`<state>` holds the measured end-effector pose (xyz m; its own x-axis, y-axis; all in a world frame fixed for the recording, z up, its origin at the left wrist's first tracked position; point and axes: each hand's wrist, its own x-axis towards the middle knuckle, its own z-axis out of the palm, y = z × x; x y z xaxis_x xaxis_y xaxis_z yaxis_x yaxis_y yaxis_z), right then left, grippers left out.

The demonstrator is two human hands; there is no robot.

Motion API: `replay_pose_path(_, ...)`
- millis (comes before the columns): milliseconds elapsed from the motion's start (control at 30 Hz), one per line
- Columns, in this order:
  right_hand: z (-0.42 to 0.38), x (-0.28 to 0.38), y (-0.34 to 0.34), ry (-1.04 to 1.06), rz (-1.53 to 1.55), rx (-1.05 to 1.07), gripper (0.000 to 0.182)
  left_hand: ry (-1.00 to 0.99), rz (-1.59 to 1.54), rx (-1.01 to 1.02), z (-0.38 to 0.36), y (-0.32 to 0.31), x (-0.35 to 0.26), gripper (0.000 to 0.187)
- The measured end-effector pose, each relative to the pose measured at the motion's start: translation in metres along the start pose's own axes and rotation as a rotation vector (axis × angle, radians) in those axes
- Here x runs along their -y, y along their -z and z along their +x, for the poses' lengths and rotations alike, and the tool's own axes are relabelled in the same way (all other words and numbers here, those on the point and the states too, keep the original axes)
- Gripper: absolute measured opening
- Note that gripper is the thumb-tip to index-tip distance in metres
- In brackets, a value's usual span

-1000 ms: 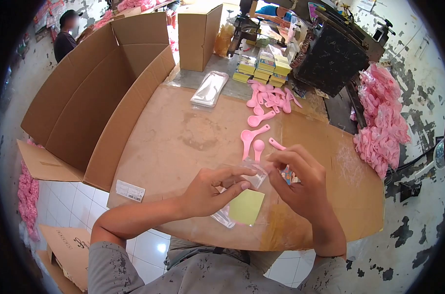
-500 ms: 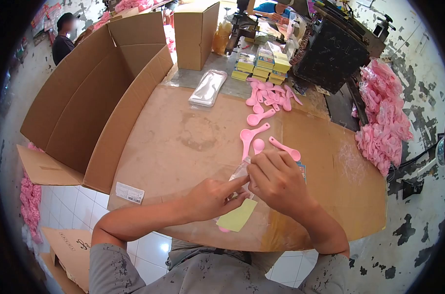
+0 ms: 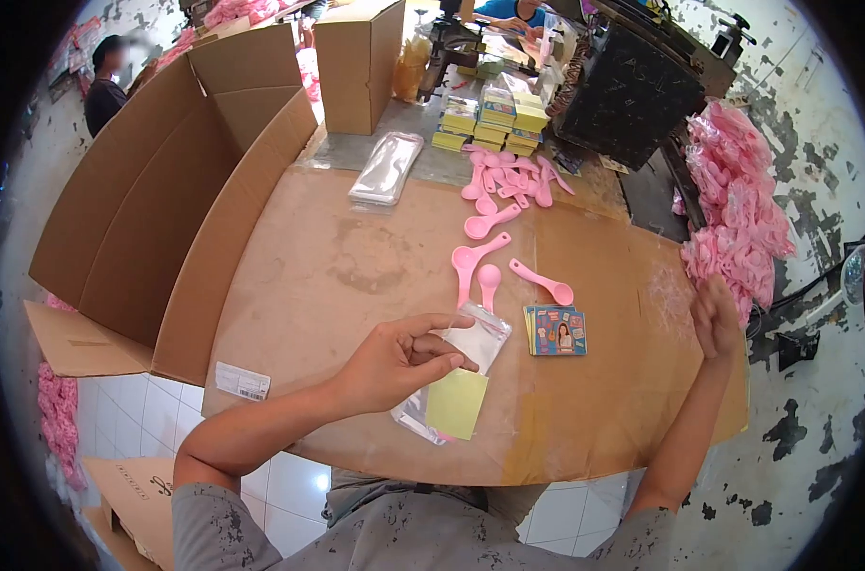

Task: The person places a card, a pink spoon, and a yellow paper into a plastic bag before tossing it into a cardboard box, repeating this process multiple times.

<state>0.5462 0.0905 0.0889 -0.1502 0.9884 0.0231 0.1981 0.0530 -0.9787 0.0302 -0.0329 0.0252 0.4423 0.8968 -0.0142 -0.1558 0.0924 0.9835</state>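
My left hand (image 3: 404, 360) is over a clear plastic bag (image 3: 491, 335) lying on the cardboard-covered table, its index finger and thumb apart. A yellow-green card (image 3: 457, 404) lies at the bag, below my thumb; a bit of pink shows at its lower edge. My right hand (image 3: 716, 319) is out at the right side, fingers curled together; whatever they may hold is hidden. Between the hands lies a small stack of printed cards (image 3: 558, 331). Pink measuring spoons (image 3: 544, 282) lie beyond the bag, with a spoon pile (image 3: 513, 177) farther back.
A large open cardboard box (image 3: 157, 181) stands at the left. Clear bags (image 3: 387, 169) lie stacked at the back, near card stacks (image 3: 494, 114) and a dark machine (image 3: 628, 90). Pink bagged goods (image 3: 737, 205) hang at the right. Two other people are farther back.
My right hand has left the bag and swung far right, uncovering the printed cards. My left hand stays near the bag, which now lies flatter. The whole view has shifted slightly.
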Motion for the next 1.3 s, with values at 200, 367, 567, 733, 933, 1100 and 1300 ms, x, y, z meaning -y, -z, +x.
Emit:
replay_pose_path(200,-0.014,-0.041,0.043,0.432,-1.31,-0.451,0.035,-0.013,0.009,-0.057,0.005,-0.002,0.005,0.042)
replay_pose_path(367,-0.019,0.007,-0.056,0.15,-0.699,-0.216,0.025,0.005,-0.048,-0.073,0.01,-0.003,0.011,0.041)
replay_pose_path(567,-0.042,0.024,-0.226,0.187,-0.276,0.46,0.037,0.031,-0.07,-0.073,0.01,-0.005,0.011,0.038)
replay_pose_path(733,-0.038,0.012,-0.269,-0.03,0.047,0.525,0.031,0.023,-0.028,-0.113,0.006,-0.005,0.008,0.035)
replay_pose_path(933,-0.033,0.007,-0.276,-0.079,0.207,0.455,0.018,0.018,-0.006,-0.125,0.004,-0.003,0.005,0.033)
replay_pose_path(1100,-0.033,-0.002,-0.272,-0.08,0.276,0.439,0.011,-0.022,0.035,-0.139,0.005,-0.002,0.01,0.027)
replay_pose_path(1300,-0.029,-0.011,-0.26,0.12,0.19,0.477,0.018,-0.116,0.11,-0.129,0.007,-0.002,0.013,0.026)
